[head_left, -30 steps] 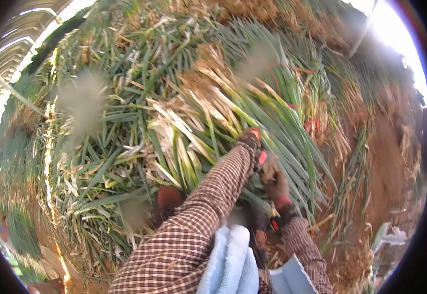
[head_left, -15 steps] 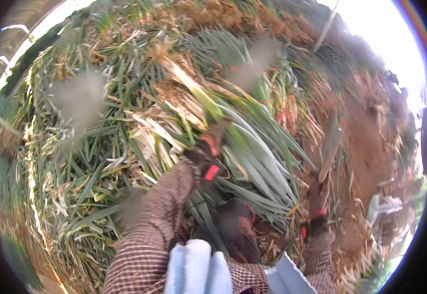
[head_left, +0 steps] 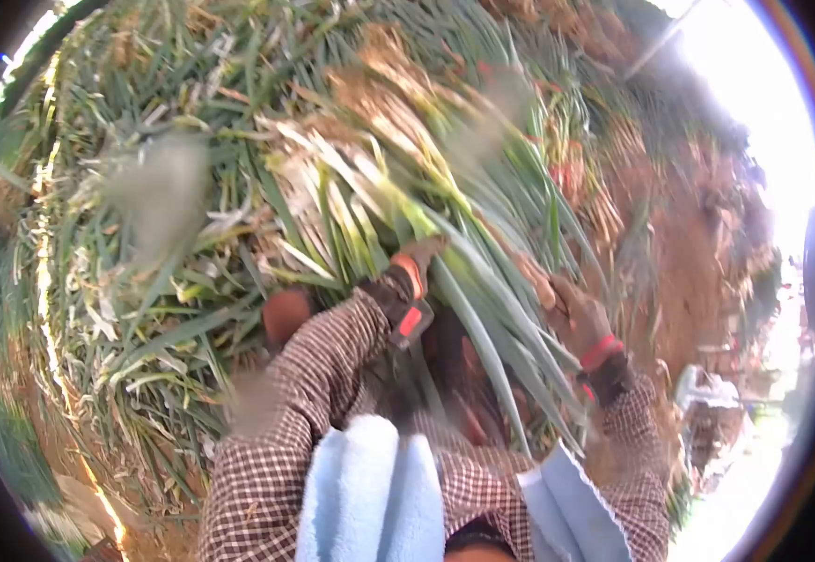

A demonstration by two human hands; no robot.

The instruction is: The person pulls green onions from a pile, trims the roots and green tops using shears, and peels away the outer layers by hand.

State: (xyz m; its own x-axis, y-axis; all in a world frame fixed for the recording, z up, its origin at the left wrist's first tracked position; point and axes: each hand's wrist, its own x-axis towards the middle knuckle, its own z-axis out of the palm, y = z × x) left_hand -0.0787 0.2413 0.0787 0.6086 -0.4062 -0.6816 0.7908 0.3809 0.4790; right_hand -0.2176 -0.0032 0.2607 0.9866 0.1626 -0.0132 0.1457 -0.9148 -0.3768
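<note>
My left hand [head_left: 415, 264], in a dark glove with an orange-red edge, is closed around a bunch of long green onions [head_left: 482, 281] where the white stems turn green. Their roots point up and left; the leaves fan down toward my lap. On the right side of the leaves is my right hand [head_left: 580, 317], wearing a red cuff. Its fingers seem closed on a thin brown strip [head_left: 512, 251] that runs up and left along the leaves. I cannot make out what the strip is.
Cut green onions [head_left: 183, 318] lie in a thick layer on the left. More bunches with red ties [head_left: 571, 169] lie ahead to the right, beside bare brown soil [head_left: 688, 253]. A light blue cloth [head_left: 360, 487] hangs over my checked sleeves [head_left: 304, 375].
My right hand has moved up and left from the soil side onto the onion leaves, bringing the brown strip along. My left hand keeps its hold on the bunch. The view has shifted slightly.
</note>
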